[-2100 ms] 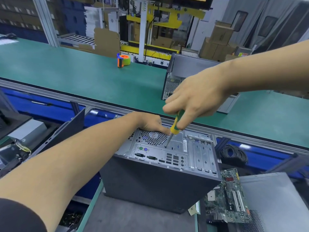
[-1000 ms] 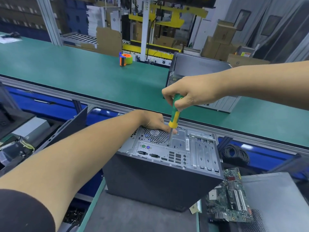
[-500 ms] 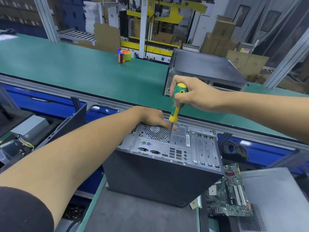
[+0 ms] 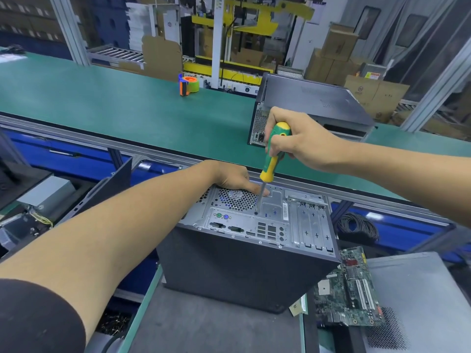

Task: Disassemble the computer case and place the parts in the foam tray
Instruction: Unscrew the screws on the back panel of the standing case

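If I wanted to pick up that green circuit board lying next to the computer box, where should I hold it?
Probably by its long bare edges, fingers coming down from above. The circuit board lies flat beside the computer case, and its top face is crowded with slots and chips, so pinching the edges avoids pressing on them.

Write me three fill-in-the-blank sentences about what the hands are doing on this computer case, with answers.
1. The right hand grips a green and yellow ____.
2. The tool's tip meets the rear panel of the computer case beside the round ____ grille.
3. The left hand rests on the case's ____ panel.

Answers: screwdriver; fan; rear
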Motion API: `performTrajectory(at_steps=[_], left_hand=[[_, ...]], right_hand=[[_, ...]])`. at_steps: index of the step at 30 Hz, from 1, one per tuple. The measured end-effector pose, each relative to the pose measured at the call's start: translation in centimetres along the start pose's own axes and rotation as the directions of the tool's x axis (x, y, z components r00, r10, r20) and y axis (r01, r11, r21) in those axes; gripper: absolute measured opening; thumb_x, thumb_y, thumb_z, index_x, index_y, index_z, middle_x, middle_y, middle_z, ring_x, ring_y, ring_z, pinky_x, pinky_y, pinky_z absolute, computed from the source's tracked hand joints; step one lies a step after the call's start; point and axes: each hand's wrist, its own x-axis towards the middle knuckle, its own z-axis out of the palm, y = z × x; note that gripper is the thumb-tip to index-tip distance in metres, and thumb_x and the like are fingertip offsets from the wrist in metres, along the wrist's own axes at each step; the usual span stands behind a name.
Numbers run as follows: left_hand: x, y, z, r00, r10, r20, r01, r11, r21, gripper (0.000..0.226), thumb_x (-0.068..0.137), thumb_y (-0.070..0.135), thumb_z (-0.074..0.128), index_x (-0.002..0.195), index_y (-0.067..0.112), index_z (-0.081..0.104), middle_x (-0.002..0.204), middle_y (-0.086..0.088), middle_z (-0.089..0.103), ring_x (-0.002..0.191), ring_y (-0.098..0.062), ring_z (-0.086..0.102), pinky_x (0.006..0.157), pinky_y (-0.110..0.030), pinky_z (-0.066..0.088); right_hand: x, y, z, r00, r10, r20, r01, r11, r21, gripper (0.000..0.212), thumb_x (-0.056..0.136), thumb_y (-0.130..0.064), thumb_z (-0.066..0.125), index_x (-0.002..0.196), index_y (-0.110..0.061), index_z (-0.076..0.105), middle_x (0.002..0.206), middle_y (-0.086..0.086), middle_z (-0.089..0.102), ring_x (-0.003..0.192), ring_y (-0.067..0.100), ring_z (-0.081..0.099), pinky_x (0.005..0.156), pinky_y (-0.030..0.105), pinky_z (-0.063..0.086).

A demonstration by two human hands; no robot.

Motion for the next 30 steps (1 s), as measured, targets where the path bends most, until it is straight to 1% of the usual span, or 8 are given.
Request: performTrajectory(at_steps=[5,10,13,15,18,24,27,30], left_hand=[[-0.1,0.1,-0.1,1.0,-0.015,-0.026,0.015,1.0,0.001,0.08,0.074,0.096,0.043,0.082,0.017,0.051,0.077,-0.004,0.042,0.073,-0.021,0.037,0.073,-0.04,0.038],[0.2,-0.3,0.1,0.998,-0.048,-0.045,0.048,0.999,0.002,0.099,0.076,0.094,0.044,0.097,0.001,0.071,0.079,-0.006,0.064,0.072,-0.024,0.057,0.093,-0.05,0.049],[-0.1,0.0,0.1,0.997,-0.039,-0.067,0.039,0.999,0.001,0.117,0.07,0.098,0.045,0.118,-0.008,0.054,0.121,-0.028,0.06,0.112,-0.045,0.057,0.109,-0.06,0.038],[-0.3,0.1,0.1,0.999,-0.032,-0.032,0.033,0.999,0.018,0.122,0.064,0.102,0.042,0.133,0.003,0.058,0.139,-0.026,0.054,0.126,-0.041,0.054,0.116,-0.059,0.035],[-0.5,0.1,0.2,0.999,-0.028,-0.042,0.028,1.0,0.004,0.111,0.061,0.103,0.042,0.107,0.005,0.067,0.129,-0.021,0.059,0.111,-0.034,0.061,0.106,-0.053,0.042],[-0.8,0.6,0.1,0.998,0.062,-0.002,-0.062,0.998,-0.007,0.125,0.053,0.108,0.04,0.14,0.02,0.058,0.143,-0.001,0.059,0.132,-0.021,0.053,0.118,-0.048,0.035],[-0.8,0.7,0.0,0.996,0.092,0.003,-0.092,0.994,-0.056,0.118,0.056,0.097,0.047,0.134,0.008,0.06,0.132,-0.011,0.064,0.124,-0.029,0.058,0.114,-0.048,0.04],[-0.7,0.7,0.0,0.996,0.091,-0.017,-0.092,0.995,-0.042,0.081,0.075,0.076,0.055,0.111,0.005,0.067,0.111,-0.014,0.069,0.105,-0.033,0.063,0.101,-0.043,0.048]], right_hand=[[0.0,0.0,-0.1,1.0,0.011,-0.01,-0.011,1.0,-0.013,0.011,0.088,0.003,0.063,0.096,0.002,0.056,0.077,0.01,0.068,0.059,-0.001,0.062,0.051,0.011,0.045],[0.1,-1.2,-0.6,0.996,0.034,-0.079,-0.027,0.995,0.093,0.017,0.073,-0.014,0.067,0.084,-0.008,0.057,0.073,0.004,0.065,0.067,0.013,0.064,0.058,0.023,0.052],[-0.2,-1.6,-0.5,0.991,0.131,0.015,-0.131,0.97,0.203,0.016,0.072,-0.006,0.063,0.082,-0.008,0.052,0.076,0.013,0.065,0.078,0.03,0.075,0.061,0.035,0.057],[-0.7,-1.6,0.1,0.977,0.179,0.112,-0.201,0.951,0.236,0.017,0.071,0.004,0.057,0.084,-0.005,0.05,0.072,0.013,0.065,0.073,0.039,0.074,0.066,0.048,0.06],[-1.0,-1.8,1.2,0.965,0.191,0.181,-0.228,0.95,0.213,0.027,0.064,0.002,0.054,0.09,-0.004,0.05,0.072,0.019,0.058,0.054,0.036,0.063,0.064,0.06,0.057],[-0.9,0.3,3.3,0.947,0.242,0.211,-0.257,0.965,0.047,0.031,0.085,0.008,0.056,0.103,-0.01,0.037,0.059,0.012,0.056,0.04,0.028,0.049,0.038,0.034,0.043],[-1.0,2.0,4.3,0.926,0.296,0.236,-0.286,0.955,-0.074,0.028,0.089,-0.006,0.062,0.103,-0.013,0.039,0.053,0.002,0.058,0.037,0.023,0.044,0.036,0.026,0.036],[-1.4,3.1,5.0,0.922,0.259,0.289,-0.113,0.891,-0.439,0.02,0.086,-0.023,0.068,0.092,-0.027,0.05,0.073,-0.005,0.064,0.056,0.012,0.056,0.046,0.022,0.039]])
